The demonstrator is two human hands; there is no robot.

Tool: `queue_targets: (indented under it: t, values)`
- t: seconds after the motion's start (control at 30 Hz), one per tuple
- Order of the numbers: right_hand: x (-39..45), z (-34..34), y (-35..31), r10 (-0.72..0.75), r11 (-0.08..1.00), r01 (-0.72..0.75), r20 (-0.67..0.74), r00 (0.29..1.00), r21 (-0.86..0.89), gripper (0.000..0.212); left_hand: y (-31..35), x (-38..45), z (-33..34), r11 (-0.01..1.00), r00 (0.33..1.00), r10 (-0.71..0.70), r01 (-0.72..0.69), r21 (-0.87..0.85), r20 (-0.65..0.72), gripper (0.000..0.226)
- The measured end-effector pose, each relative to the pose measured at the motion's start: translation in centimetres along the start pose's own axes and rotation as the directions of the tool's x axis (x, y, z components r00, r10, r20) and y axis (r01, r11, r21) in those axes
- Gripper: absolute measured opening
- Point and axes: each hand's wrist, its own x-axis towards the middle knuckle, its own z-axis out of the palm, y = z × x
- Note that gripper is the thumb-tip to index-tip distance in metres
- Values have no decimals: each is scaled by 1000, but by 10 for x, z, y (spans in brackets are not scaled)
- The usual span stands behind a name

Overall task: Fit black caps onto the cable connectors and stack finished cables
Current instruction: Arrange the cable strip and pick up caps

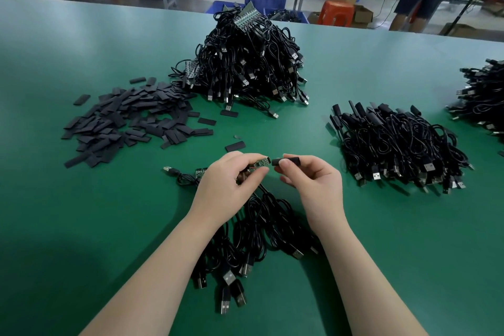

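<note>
Black cap (pixel 286 161) pinched in right hand (pixel 311 180); left hand (pixel 227 179) pinches green connector board (pixel 259 164), nearly touching.

Head camera looks forward and down, close over the green table (pixel 81 226)

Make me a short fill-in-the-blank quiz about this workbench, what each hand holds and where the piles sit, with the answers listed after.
1. The left hand pinches a small green ____ on a cable's end.
2. The right hand holds a black ____ just short of that end.
3. The loose caps lie on the ____ side of the table.
4. The capped cables lie to the ____ of the hands.

Answers: circuit board; cap; left; right
</note>
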Motion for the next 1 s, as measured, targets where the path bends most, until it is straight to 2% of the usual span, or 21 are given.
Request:
queue_targets:
  t: [0.4, 0.53, 0.7, 0.83, 1.0]
  values:
    - [-2, 1, -2, -101, 994, 102, 37, 994, -39, 33, 3, 0, -2, 999, 997, -5, 1, 49, 78, 40]
    - [-2, -1, -5, -99, 992, 105, 81, 992, -70, 35, 3, 1, -2, 998, 996, -11, 6, 55, 90, 34]
    - [-2, -1, -4, -108, 990, 114, 64, 992, -89, 32, 2, 0, -2, 998, 995, 6, -13, 67, 104, 33]
    - [-1, -2, -4, -57, 995, 61, 63, 996, -75, 28, 2, 0, -3, 994, 992, 34, -46, 101, 123, 34]
    - [1, -6, -5, 44, 998, -38, 130, 991, -49, 28, 1, 1, -3, 993, 989, 36, -51, 105, 144, 32]
